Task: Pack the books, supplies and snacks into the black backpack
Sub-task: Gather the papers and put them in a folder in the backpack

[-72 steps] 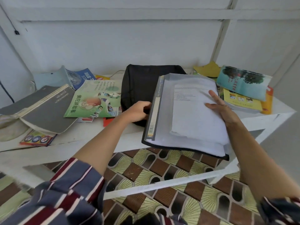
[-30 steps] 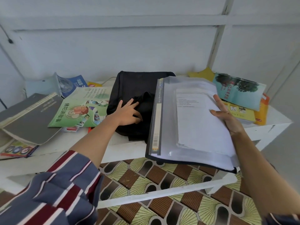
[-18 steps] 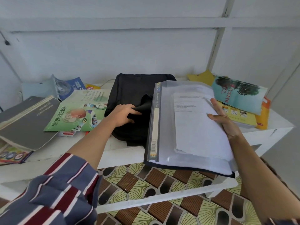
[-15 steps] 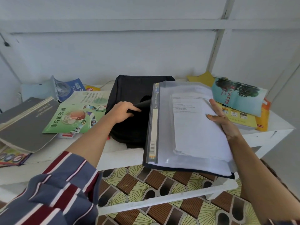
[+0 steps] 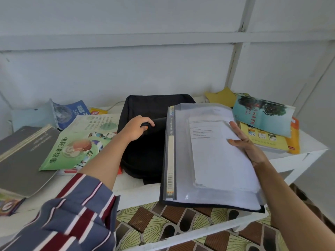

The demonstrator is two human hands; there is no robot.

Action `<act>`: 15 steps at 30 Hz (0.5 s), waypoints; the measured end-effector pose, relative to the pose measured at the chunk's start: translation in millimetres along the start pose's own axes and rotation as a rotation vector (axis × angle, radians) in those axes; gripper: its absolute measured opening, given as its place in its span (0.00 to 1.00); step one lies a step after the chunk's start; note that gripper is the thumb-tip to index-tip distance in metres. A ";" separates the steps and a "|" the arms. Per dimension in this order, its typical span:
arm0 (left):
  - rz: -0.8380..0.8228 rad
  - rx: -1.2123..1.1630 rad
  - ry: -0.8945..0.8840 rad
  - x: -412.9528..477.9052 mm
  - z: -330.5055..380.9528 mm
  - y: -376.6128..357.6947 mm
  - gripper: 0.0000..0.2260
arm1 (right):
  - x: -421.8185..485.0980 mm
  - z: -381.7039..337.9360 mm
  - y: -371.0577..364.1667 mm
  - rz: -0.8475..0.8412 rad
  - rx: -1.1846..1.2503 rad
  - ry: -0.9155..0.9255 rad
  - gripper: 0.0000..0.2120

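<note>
The black backpack lies flat in the middle of the white table. My left hand grips a fold of its fabric near the upper part and lifts it. My right hand holds a clear plastic file folder with white papers by its right edge, tilted above the table just right of the backpack. The folder hides the backpack's right side.
A green picture book and a grey book lie at the left, a blue book behind them. A teal book on yellow books sits at the right. Patterned floor shows below the table's front edge.
My left hand went from lying on the backpack to gripping its fabric and pulling it up and back. The folder stayed in my right hand, shifting only slightly.
</note>
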State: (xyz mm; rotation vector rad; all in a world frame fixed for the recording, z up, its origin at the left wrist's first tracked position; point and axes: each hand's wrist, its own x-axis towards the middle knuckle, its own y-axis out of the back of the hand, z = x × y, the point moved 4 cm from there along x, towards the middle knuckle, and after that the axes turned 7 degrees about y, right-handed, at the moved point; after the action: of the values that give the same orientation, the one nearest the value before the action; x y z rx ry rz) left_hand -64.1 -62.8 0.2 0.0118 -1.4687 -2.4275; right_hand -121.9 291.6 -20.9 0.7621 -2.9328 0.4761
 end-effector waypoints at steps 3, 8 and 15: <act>0.139 0.169 0.023 1.2 -3.0 -0.3 0.12 | 0.7 2.9 -0.9 0.002 0.035 -0.012 0.31; 0.093 -0.023 -0.052 -1.7 -8.7 -3.3 0.14 | 2.1 9.5 -3.5 0.013 0.084 -0.033 0.29; 0.112 0.236 -0.166 -4.5 -10.2 -12.8 0.12 | 7.5 16.9 -7.2 0.008 0.125 -0.063 0.30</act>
State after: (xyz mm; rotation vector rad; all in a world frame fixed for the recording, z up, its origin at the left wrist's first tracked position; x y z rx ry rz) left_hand -61.4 -65.0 -16.4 -0.2201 -1.7701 -2.1997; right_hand -124.8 276.8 -33.9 0.7936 -2.9878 0.6538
